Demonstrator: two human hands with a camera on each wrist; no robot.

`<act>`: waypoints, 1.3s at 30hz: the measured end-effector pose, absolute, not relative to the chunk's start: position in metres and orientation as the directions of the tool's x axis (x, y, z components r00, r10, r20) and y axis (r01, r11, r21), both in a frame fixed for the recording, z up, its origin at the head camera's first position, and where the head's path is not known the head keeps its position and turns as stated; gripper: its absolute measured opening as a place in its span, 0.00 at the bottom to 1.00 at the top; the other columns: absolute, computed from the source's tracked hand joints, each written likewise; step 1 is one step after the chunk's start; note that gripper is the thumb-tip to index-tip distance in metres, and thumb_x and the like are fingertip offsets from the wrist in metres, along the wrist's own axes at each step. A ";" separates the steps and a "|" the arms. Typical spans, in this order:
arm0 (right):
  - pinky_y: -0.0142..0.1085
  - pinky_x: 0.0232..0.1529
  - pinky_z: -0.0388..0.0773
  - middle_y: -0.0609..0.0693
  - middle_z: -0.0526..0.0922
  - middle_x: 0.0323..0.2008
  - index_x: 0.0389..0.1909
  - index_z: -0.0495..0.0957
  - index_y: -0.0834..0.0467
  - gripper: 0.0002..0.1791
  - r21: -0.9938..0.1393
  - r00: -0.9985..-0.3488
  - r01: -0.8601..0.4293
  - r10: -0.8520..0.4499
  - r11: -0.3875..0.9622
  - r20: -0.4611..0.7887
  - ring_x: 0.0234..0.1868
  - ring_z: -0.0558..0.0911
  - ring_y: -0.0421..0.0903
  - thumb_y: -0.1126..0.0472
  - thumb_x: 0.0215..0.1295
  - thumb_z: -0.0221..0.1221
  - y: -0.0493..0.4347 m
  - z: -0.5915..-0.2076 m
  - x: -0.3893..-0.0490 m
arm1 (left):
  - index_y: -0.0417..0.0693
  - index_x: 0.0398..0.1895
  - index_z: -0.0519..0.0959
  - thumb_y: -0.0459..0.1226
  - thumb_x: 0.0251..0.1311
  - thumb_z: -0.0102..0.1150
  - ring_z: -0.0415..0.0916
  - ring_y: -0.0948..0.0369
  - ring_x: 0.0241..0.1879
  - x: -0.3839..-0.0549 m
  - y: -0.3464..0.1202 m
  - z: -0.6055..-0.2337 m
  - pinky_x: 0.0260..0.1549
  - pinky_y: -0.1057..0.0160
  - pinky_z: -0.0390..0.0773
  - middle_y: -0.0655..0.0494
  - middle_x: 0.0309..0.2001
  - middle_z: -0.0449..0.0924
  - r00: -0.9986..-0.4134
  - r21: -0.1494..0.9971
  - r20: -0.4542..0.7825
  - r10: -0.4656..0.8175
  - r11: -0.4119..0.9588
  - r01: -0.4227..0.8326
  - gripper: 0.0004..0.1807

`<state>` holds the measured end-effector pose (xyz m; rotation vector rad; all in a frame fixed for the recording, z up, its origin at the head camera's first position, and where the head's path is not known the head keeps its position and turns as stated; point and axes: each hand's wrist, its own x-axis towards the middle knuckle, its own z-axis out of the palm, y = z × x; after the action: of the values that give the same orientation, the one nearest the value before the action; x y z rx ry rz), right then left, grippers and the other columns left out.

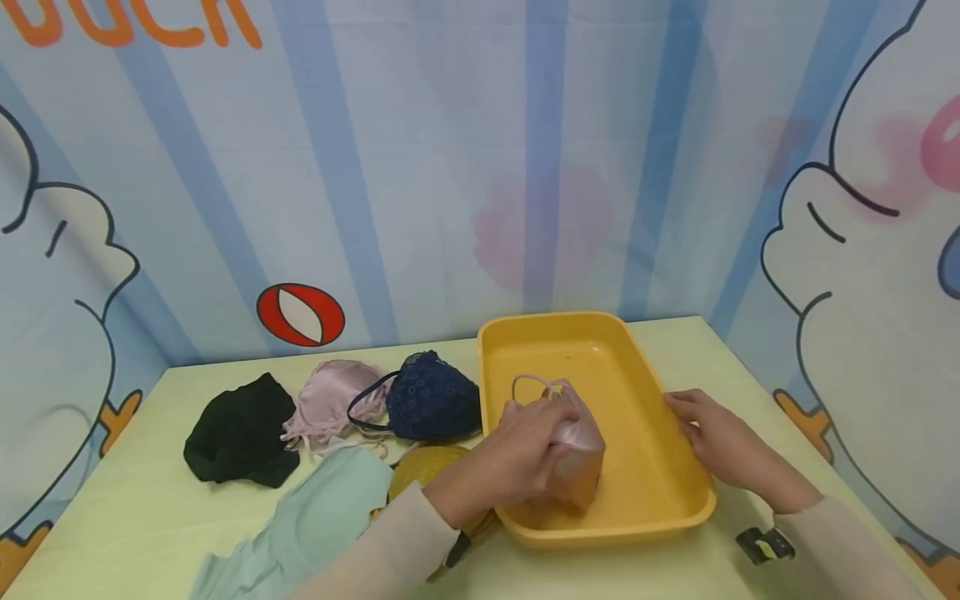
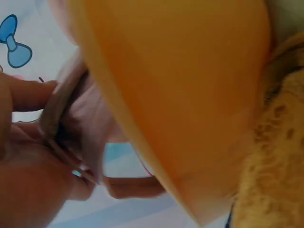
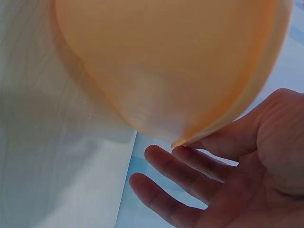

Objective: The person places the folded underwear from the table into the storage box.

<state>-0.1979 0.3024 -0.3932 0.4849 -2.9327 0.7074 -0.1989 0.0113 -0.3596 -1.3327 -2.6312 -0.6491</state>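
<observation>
My left hand (image 1: 525,446) grips a folded pink satin bra (image 1: 581,450) over the near left part of a yellow plastic tray (image 1: 645,375). A thin strap loops up behind the fingers, and the left wrist view catches the bra's folded edge (image 2: 90,114) between thumb and fingers. My right hand (image 1: 723,442) pinches the tray's right rim; in the right wrist view the thumb (image 3: 232,140) lies against the rim and the other fingers spread below it. A mustard lace bra (image 1: 427,467) lies partly under the left forearm, right beside the tray.
Left of the tray lie a navy lace bra (image 1: 433,400), another pink satin bra (image 1: 341,400), a black garment (image 1: 243,433) and a mint green garment (image 1: 330,504). They rest on a pale yellow table (image 1: 112,508). A printed striped curtain (image 1: 450,167) hangs behind.
</observation>
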 end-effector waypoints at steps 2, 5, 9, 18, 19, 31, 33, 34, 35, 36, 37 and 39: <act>0.54 0.49 0.71 0.68 0.68 0.56 0.61 0.65 0.74 0.21 -0.432 -0.946 -0.325 -0.285 0.842 0.155 0.55 0.71 0.65 0.72 0.69 0.49 0.302 -0.393 -0.198 | 0.46 0.57 0.69 0.36 0.65 0.55 0.67 0.61 0.57 -0.201 0.010 -0.363 0.52 0.50 0.63 0.56 0.53 0.74 -0.660 0.323 0.261 0.705 0.580 0.748 0.17; 0.55 0.49 0.71 0.68 0.68 0.56 0.61 0.65 0.74 0.21 -0.431 -0.945 -0.328 -0.288 0.841 0.157 0.55 0.71 0.65 0.72 0.69 0.49 0.302 -0.392 -0.198 | 0.48 0.55 0.73 0.39 0.63 0.59 0.71 0.61 0.53 -0.204 0.007 -0.367 0.47 0.55 0.63 0.57 0.50 0.76 -0.736 0.306 0.212 0.643 0.671 0.675 0.18; 0.56 0.50 0.70 0.68 0.68 0.56 0.61 0.65 0.75 0.21 -0.433 -0.945 -0.328 -0.288 0.840 0.157 0.56 0.70 0.66 0.71 0.69 0.49 0.301 -0.392 -0.199 | 0.50 0.51 0.75 0.42 0.60 0.63 0.73 0.61 0.39 -0.206 0.004 -0.370 0.37 0.58 0.58 0.60 0.38 0.78 -0.779 0.253 0.149 0.610 0.738 0.626 0.18; 0.56 0.50 0.69 0.68 0.68 0.56 0.61 0.65 0.74 0.21 -0.445 -0.947 -0.321 -0.279 0.836 0.157 0.56 0.70 0.66 0.71 0.69 0.49 0.299 -0.392 -0.199 | 0.55 0.49 0.75 0.45 0.57 0.65 0.70 0.62 0.31 -0.209 0.006 -0.382 0.39 0.54 0.59 0.65 0.27 0.75 -0.731 0.228 0.007 0.682 0.711 0.665 0.18; 0.56 0.50 0.70 0.68 0.68 0.56 0.61 0.65 0.74 0.21 -0.446 -0.947 -0.320 -0.279 0.836 0.157 0.55 0.70 0.66 0.71 0.69 0.49 0.299 -0.392 -0.199 | 0.55 0.50 0.75 0.45 0.57 0.65 0.71 0.62 0.31 -0.208 0.006 -0.382 0.39 0.54 0.59 0.66 0.26 0.75 -0.725 0.224 -0.006 0.689 0.707 0.671 0.18; 0.55 0.49 0.70 0.68 0.68 0.56 0.62 0.64 0.74 0.22 -0.450 -0.943 -0.334 -0.295 0.828 0.156 0.56 0.70 0.65 0.71 0.69 0.49 0.300 -0.393 -0.201 | 0.53 0.51 0.78 0.44 0.62 0.59 0.71 0.61 0.37 -0.207 -0.013 -0.371 0.42 0.55 0.58 0.63 0.35 0.80 -0.734 0.280 -0.002 0.679 0.705 0.652 0.15; 0.55 0.50 0.70 0.68 0.67 0.57 0.62 0.64 0.74 0.22 -0.456 -0.944 -0.330 -0.295 0.826 0.149 0.56 0.70 0.66 0.71 0.69 0.49 0.300 -0.393 -0.201 | 0.53 0.50 0.79 0.44 0.62 0.59 0.71 0.61 0.38 -0.207 -0.020 -0.367 0.42 0.55 0.58 0.63 0.36 0.80 -0.740 0.305 0.007 0.673 0.703 0.642 0.14; 0.55 0.50 0.70 0.68 0.67 0.57 0.63 0.64 0.74 0.22 -0.458 -0.944 -0.329 -0.295 0.826 0.147 0.56 0.70 0.66 0.71 0.69 0.49 0.301 -0.393 -0.201 | 0.53 0.50 0.79 0.44 0.62 0.59 0.71 0.61 0.39 -0.207 -0.023 -0.365 0.42 0.55 0.58 0.63 0.37 0.80 -0.744 0.327 0.011 0.668 0.701 0.634 0.14; 0.55 0.49 0.70 0.68 0.67 0.57 0.63 0.63 0.73 0.22 -0.460 -0.945 -0.327 -0.294 0.825 0.144 0.56 0.70 0.66 0.71 0.69 0.49 0.301 -0.393 -0.201 | 0.53 0.50 0.79 0.44 0.62 0.60 0.71 0.61 0.40 -0.207 -0.027 -0.363 0.43 0.55 0.57 0.63 0.38 0.80 -0.748 0.341 0.016 0.664 0.699 0.628 0.14; 0.55 0.49 0.70 0.68 0.67 0.58 0.63 0.63 0.73 0.23 -0.464 -0.946 -0.323 -0.293 0.825 0.139 0.56 0.69 0.66 0.71 0.69 0.49 0.302 -0.392 -0.201 | 0.53 0.50 0.79 0.44 0.62 0.60 0.71 0.61 0.40 -0.207 -0.031 -0.361 0.43 0.54 0.57 0.63 0.38 0.80 -0.749 0.354 0.023 0.662 0.695 0.626 0.14; 0.55 0.49 0.71 0.68 0.67 0.58 0.63 0.63 0.73 0.23 -0.468 -0.947 -0.322 -0.292 0.823 0.137 0.56 0.69 0.66 0.70 0.70 0.48 0.302 -0.392 -0.201 | 0.53 0.50 0.78 0.44 0.62 0.60 0.70 0.62 0.41 -0.207 -0.035 -0.360 0.43 0.54 0.57 0.63 0.39 0.80 -0.749 0.363 0.035 0.662 0.690 0.626 0.14; 0.56 0.49 0.70 0.68 0.66 0.58 0.64 0.62 0.72 0.23 -0.469 -0.946 -0.323 -0.294 0.822 0.135 0.57 0.69 0.66 0.70 0.70 0.48 0.304 -0.392 -0.200 | 0.53 0.50 0.78 0.44 0.63 0.59 0.68 0.62 0.40 -0.205 -0.043 -0.357 0.43 0.53 0.56 0.63 0.40 0.79 -0.750 0.378 0.067 0.659 0.678 0.630 0.14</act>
<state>-0.2001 0.3038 -0.3918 0.4985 -2.9442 0.7737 -0.2054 -0.0431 -0.3569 -1.1326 -2.9462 -0.6186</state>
